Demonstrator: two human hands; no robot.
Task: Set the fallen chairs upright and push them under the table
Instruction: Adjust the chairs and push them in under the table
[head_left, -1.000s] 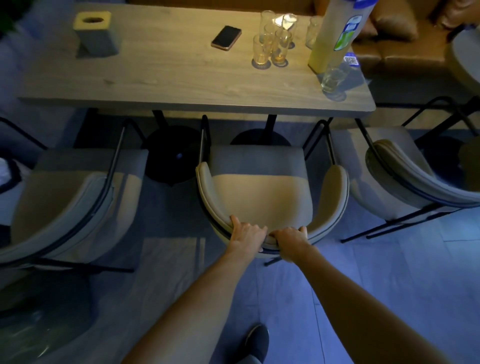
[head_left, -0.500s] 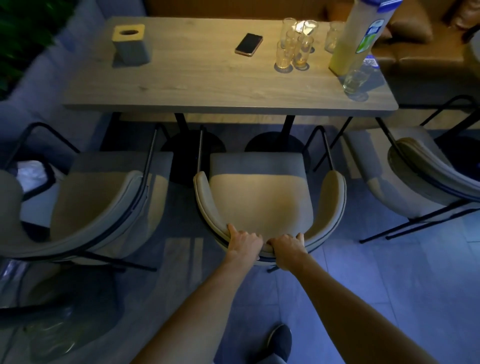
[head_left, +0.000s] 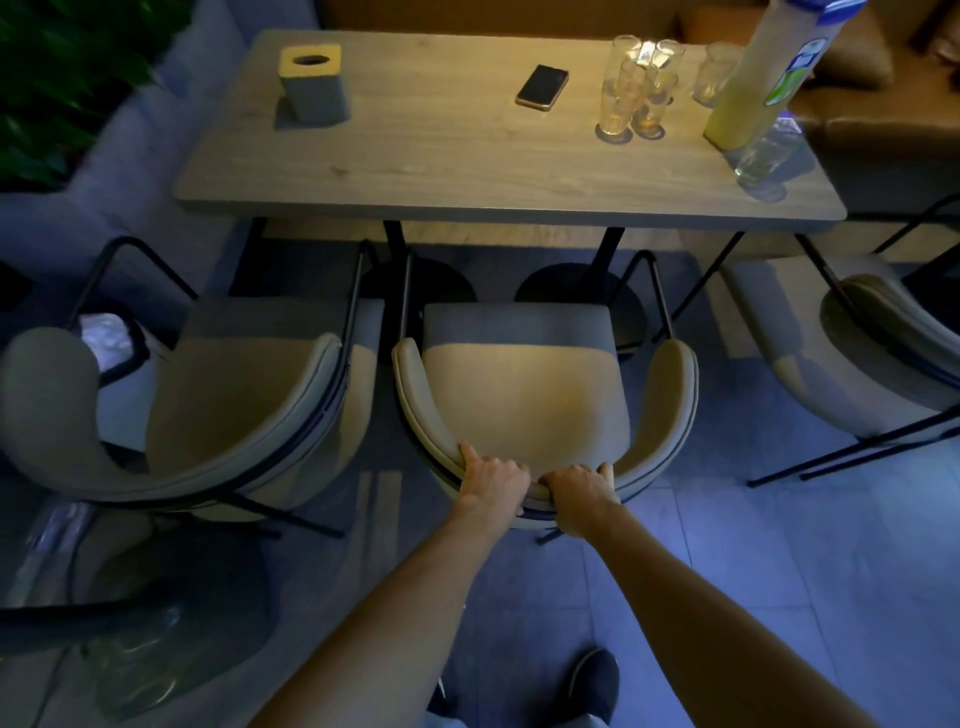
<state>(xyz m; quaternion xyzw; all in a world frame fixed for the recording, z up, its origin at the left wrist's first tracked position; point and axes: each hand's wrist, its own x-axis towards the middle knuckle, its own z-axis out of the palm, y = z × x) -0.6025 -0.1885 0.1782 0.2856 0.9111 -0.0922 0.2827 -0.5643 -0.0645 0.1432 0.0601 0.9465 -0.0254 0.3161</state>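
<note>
A beige padded middle chair (head_left: 524, 384) with a black metal frame stands upright, facing the wooden table (head_left: 467, 171). Its seat front sits just short of the table's near edge. My left hand (head_left: 493, 480) and my right hand (head_left: 579, 491) lie side by side, both gripping the top of its curved backrest. A left chair (head_left: 228, 405) stands upright, turned slightly, just before the table's left end. A right chair (head_left: 872, 353) stands upright at the table's right end, partly cut off by the frame.
On the table are a tissue box (head_left: 313, 83), a phone (head_left: 542, 87), several glasses (head_left: 636, 88) and a tall yellow bottle (head_left: 753, 88). Two black pedestal bases (head_left: 576, 296) stand under the table. A brown sofa (head_left: 857, 104) lies behind. My shoe (head_left: 597, 686) is on the tiled floor.
The view has shifted so the table and chairs sit further right in frame. Both hands have kept their grip on the middle chair's backrest.
</note>
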